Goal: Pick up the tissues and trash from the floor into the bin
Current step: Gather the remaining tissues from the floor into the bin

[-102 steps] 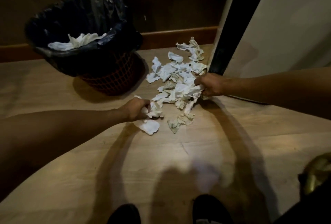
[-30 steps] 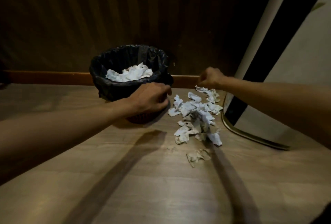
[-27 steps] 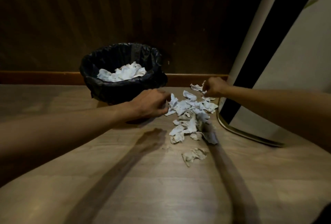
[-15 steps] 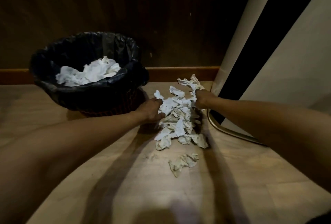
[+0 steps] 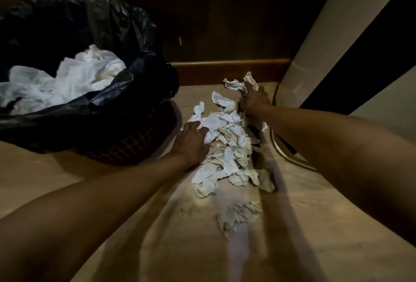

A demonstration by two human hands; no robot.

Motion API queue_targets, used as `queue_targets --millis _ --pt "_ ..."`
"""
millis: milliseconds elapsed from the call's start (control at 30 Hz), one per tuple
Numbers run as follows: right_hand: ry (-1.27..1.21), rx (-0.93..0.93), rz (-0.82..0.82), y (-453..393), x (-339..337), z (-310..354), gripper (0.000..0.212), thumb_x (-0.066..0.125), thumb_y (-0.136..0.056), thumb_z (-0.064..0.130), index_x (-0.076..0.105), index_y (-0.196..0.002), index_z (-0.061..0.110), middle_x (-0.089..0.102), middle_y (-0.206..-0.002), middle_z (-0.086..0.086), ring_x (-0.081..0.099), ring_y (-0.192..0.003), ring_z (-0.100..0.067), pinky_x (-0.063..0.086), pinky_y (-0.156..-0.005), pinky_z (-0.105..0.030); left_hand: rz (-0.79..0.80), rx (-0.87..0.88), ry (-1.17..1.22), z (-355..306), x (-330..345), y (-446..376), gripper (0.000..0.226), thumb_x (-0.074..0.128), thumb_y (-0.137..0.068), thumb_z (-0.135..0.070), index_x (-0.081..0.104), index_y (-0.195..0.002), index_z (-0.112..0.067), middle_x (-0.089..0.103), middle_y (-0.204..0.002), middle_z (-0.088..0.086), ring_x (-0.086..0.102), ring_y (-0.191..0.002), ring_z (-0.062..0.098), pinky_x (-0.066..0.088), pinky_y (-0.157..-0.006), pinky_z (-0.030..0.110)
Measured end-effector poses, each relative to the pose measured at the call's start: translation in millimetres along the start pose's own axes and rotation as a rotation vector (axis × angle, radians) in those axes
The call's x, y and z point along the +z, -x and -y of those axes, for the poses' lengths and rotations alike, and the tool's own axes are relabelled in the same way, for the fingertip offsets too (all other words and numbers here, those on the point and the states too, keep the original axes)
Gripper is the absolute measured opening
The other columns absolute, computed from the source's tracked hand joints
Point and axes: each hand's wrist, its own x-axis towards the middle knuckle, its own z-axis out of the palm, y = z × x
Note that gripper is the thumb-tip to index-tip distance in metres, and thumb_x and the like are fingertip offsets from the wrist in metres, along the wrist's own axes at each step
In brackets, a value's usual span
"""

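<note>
Down on the wooden floor point(image 5: 139, 225), a heap of crumpled tissues point(image 5: 227, 146) lay just right of the bin point(image 5: 126, 110), whose black liner already held white tissues. Flat and loosely spread, the left hand point(image 5: 191, 142) pressed on the heap's left edge, gripping nothing. At the far right side, the right hand point(image 5: 254, 101) was curled among the tissues; whether it grasped any could not be told. One tissue point(image 5: 238, 216) lay apart, nearer the person

Lined bin point(image 5: 144, 92) holding white tissues at left of frame, crumpled tissue pile point(image 5: 227, 146) on floor at centre, left hand point(image 5: 191, 142) flat on its left edge, right hand point(image 5: 253, 103) at its upper right
</note>
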Motion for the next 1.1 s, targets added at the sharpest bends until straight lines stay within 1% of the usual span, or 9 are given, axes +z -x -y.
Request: queue_targets --millis 133,267,367,533,633,733,867,1000,1100 --pt "0.003 0.001 0.08 -15 9 -2 0.067 0.05 -0.096 0.042 0.018 -0.154 0.035 0.003 -0.164 -0.02 0.003 -0.149 -0.046 0.02 -0.115 -0.058 -0.089 0.096 -0.017 4 -6 3 0.039 0.054 -0.09 -0.031 0.057 -0.127 -0.02 0.054 -0.132 0.009 0.052 -0.117 0.032 0.044 -0.094 0.039" --pt "0.044 -0.122 -0.117 -21 17 -4 0.028 0.056 -0.092 0.025 0.066 -0.114 0.011 0.063 -0.121 -0.021 0.059 -0.114 -0.038 0.048 -0.088 -0.039 -0.11 0.11 0.029 7 -12 9 0.03 0.055 -0.091 -0.023 0.062 -0.12 -0.016 0.058 -0.121 0.009 0.053 -0.111 0.03 0.046 -0.091 0.038" --pt "-0.074 -0.146 -0.212 -17 19 -3 0.016 0.058 -0.088 0.013 0.073 -0.088 0.008 0.073 -0.089 -0.017 0.068 -0.089 -0.035 0.047 -0.069 -0.031 -0.128 0.079 0.108 14 -15 13 0.026 0.058 -0.087 -0.016 0.066 -0.112 -0.013 0.061 -0.113 0.011 0.054 -0.107 0.031 0.045 -0.09 0.037" --pt "-0.195 -0.217 -0.159 -3 21 27 0.043 0.054 -0.095 0.046 0.065 -0.109 0.007 0.068 -0.1 -0.015 0.063 -0.091 -0.027 0.039 -0.07 -0.028 -0.125 0.089 0.235 27 -8 22 0.046 0.057 -0.085 -0.009 0.056 -0.13 -0.019 0.06 -0.116 0.012 0.055 -0.11 0.032 0.042 -0.091 0.033" --pt "-0.043 -0.36 -0.052 3 22 34 0.069 0.073 -0.083 0.032 0.045 -0.141 0.008 0.06 -0.128 -0.022 0.059 -0.115 -0.037 0.048 -0.09 -0.035 -0.063 0.165 0.237 23 -8 29 0.054 0.052 -0.087 -0.009 0.052 -0.139 -0.022 0.051 -0.118 0.01 0.049 -0.113 0.028 0.034 -0.089 0.024" --pt "-0.085 -0.348 -0.058 7 20 37 0.051 0.066 -0.084 0.003 0.059 -0.133 0.016 0.065 -0.127 -0.015 0.064 -0.114 -0.032 0.054 -0.089 -0.036 -0.009 0.242 0.178 15 -8 34 0.051 0.048 -0.09 -0.035 0.048 -0.141 -0.034 0.038 -0.141 0.009 0.035 -0.134 0.027 0.035 -0.11 0.036" --pt "-0.099 -0.276 -0.137 6 -12 32 0.028 0.06 -0.086 -0.001 0.071 -0.111 0.005 0.069 -0.117 -0.017 0.063 -0.111 -0.031 0.049 -0.083 -0.034 0.129 0.33 0.024 3 -4 39 0.066 0.045 -0.087 -0.069 0.027 -0.148 -0.047 0.008 -0.165 0.003 0.014 -0.15 0.03 0.027 -0.116 0.048" --pt "-0.004 -0.179 -0.057 17 -27 10 0.023 0.061 -0.09 0.006 0.073 -0.109 0.005 0.07 -0.111 -0.017 0.065 -0.1 -0.028 0.041 -0.074 -0.027 0.251 0.381 -0.112 -8 -7 46 0.068 0.056 -0.091 -0.053 0.028 -0.151 -0.039 0.03 -0.157 0.01 0.033 -0.141 0.032 0.039 -0.109 0.043" --pt "-0.074 -0.023 0.087 40 -13 -5 0.044 0.068 -0.088 0.041 0.066 -0.113 0.005 0.065 -0.108 -0.012 0.063 -0.098 -0.028 0.041 -0.07 -0.03 0.22 0.372 -0.06 -10 -15 53 0.048 0.061 -0.092 -0.037 0.051 -0.138 -0.028 0.057 -0.126 0.008 0.056 -0.114 0.03 0.05 -0.089 0.037"
